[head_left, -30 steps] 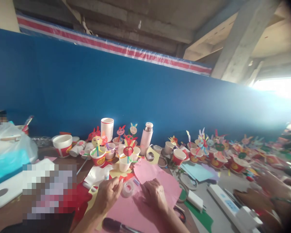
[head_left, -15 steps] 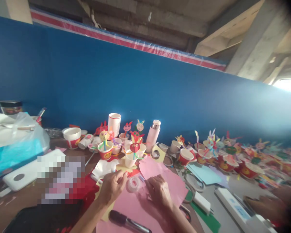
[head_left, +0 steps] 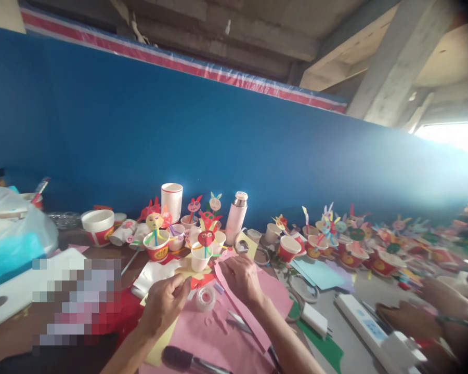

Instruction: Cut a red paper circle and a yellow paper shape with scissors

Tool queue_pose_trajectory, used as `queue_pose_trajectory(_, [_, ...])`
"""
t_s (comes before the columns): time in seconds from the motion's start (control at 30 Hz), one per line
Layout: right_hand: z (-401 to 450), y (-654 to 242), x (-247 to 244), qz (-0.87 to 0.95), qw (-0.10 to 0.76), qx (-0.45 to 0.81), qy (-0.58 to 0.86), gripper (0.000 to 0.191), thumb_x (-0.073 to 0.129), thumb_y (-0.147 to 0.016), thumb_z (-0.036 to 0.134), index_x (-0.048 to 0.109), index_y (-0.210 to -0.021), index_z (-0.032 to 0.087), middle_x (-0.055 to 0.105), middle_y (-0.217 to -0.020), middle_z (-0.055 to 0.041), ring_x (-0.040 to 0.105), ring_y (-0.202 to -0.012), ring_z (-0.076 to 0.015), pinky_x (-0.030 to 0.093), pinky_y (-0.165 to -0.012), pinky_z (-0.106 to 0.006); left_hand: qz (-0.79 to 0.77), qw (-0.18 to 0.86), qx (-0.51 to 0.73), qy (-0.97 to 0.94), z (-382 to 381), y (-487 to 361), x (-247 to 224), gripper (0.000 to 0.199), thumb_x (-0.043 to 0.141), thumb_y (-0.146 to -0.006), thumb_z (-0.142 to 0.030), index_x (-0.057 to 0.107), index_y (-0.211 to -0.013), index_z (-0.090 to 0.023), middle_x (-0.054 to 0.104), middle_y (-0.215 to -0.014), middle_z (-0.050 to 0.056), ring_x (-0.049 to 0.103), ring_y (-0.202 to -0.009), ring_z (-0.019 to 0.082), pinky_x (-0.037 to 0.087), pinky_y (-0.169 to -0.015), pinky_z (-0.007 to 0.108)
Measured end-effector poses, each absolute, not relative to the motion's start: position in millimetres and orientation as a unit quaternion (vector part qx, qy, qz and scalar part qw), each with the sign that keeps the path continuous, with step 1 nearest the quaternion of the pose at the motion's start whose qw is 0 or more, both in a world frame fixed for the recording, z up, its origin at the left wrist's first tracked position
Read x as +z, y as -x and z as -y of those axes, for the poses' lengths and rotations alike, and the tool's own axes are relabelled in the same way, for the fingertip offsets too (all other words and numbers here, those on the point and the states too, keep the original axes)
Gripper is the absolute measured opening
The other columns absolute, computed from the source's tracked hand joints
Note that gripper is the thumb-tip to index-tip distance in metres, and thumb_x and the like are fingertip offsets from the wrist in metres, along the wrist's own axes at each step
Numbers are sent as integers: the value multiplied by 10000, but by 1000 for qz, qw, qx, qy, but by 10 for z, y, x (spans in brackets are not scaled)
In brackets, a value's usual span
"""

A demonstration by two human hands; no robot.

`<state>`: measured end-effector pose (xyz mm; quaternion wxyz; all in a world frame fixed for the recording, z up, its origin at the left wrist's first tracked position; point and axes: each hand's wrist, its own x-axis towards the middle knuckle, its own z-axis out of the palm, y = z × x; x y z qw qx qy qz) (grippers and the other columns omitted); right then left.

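My left hand (head_left: 167,298) is closed above the pink paper (head_left: 203,337), its fingertips pinched; what they hold, if anything, is too small to make out. Beyond the tape, my right hand (head_left: 242,275) bends over a pink sheet (head_left: 257,330), its fingers closed on the sheet's upper part. Between my hands lies a roll of clear tape (head_left: 206,299). Scissors (head_left: 239,321) lie partly under my right forearm, near small pink scraps. A black marker (head_left: 191,361) lies close to me. A white cup (head_left: 202,257) with a red paper face stands just beyond the tape.
Several paper cups with craft figures line the back, around a pink thermos (head_left: 237,218). On the right are a power strip (head_left: 370,327), a white charger (head_left: 314,319) and another person's hands (head_left: 432,311). At left lie a white device (head_left: 35,285) and a plastic bag (head_left: 19,223).
My right hand has moved up and left, and a pink sheet now slants beneath it. The scissors and small scraps have come into sight. The whole view has shifted right.
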<state>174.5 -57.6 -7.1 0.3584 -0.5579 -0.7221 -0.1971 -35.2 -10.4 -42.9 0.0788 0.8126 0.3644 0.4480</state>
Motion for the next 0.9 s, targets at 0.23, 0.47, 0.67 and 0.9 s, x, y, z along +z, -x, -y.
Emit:
queue_pose_trajectory(0.23, [457,-1704,-227,721,365,-205,553,321,505,-897,224,517,-582,166,500,-519,73,463,-481,-87,399,-562,-243,-363,87,429,-823,138,310,-429,370,459,-857,-307,293,-546,-198,268,-463,-67,329,-428,82,271,-451,196])
queue_pose_trajectory(0.47, [439,-1697,-215,724,358,-204,553,309,507,-905,242,533,-607,161,512,-528,75,488,-484,-83,434,-579,-252,-379,119,464,-792,139,348,-514,397,459,-854,-340,249,-547,-201,236,-474,-68,313,-429,78,262,-438,193])
queue_pose_trajectory(0.67, [434,-1692,-234,724,352,-196,560,309,502,-911,260,538,-621,159,519,-533,75,509,-494,-86,450,-586,-260,-382,123,488,-775,115,430,-561,389,471,-841,-335,255,-547,-201,241,-473,-71,304,-424,71,266,-433,184])
queue_pose_trajectory(0.9, [438,-1661,-255,725,347,-174,569,268,495,-917,264,586,-690,154,581,-571,61,550,-514,-90,464,-596,-263,-397,122,486,-769,58,489,-562,380,477,-839,-323,275,-542,-200,257,-461,-74,310,-422,71,273,-434,178])
